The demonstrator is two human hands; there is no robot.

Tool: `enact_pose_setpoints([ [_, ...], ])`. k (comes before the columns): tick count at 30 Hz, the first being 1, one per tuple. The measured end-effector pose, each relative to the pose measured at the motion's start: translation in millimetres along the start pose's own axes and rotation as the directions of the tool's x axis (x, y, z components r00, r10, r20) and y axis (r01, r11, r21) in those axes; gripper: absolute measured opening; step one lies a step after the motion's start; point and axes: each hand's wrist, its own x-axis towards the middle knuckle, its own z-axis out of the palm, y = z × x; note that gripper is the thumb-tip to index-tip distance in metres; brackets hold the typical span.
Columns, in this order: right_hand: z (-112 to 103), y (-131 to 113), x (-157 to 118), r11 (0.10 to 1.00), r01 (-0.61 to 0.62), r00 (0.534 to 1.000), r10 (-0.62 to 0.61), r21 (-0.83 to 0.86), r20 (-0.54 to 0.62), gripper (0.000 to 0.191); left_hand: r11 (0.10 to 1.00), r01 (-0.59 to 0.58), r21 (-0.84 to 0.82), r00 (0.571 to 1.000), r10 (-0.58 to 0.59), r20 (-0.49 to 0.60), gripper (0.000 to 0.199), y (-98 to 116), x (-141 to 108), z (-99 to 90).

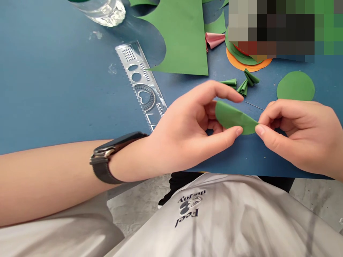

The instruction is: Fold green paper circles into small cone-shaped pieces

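A green paper circle folded in half point(235, 119) is held just above the blue table point(66, 89). My right hand point(302, 132) pinches its right corner between thumb and index finger. My left hand point(193, 125) has its thumb against the lower edge and other fingers behind the paper, while its index finger is lifted off the top. A thin needle point(253, 105) extends leftward from behind my right fingers; whether they touch it is hidden. Beyond my hands lie small folded green paper cones point(251, 77) and a flat green paper circle point(296, 86).
A clear plastic ruler point(143, 85) lies left of my left hand. Behind it are a cut green sheet point(184, 39) and a clear glass point(107, 12). A pink folded cone point(215, 40) and stacked orange point(249, 67) and green circles sit further back, beside a blurred-out area.
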Motion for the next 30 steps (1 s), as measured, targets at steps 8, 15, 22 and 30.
enact_pose_setpoints([
  [8, 6, 5, -2, 0.981, -0.028, 0.998, 0.019, 0.19, 0.054, 0.035, 1.0, 0.008, -0.025, 0.994, -0.005, 0.11, 0.053, -1, -2, 3.7],
  [15, 5, 5, -1, 0.98, -0.061, 0.998, 0.058, 0.187, 0.021, 0.052, 1.0, 0.019, 0.001, 1.0, -0.019, 0.008, 0.051, 0, -2, 3.3],
  [22, 5, 5, 3, 0.976, -0.14, 0.989, 0.147, 0.169, -0.028, 0.052, 0.997, 0.07, -0.035, 0.998, -0.069, 0.004, 0.042, -1, 3, 0.8],
  [30, 6, 0, 7, 0.935, -0.245, 0.966, 0.257, 0.255, -0.012, 0.045, 0.997, 0.078, -0.018, 0.996, -0.079, -0.038, 0.025, 1, 2, 0.2],
])
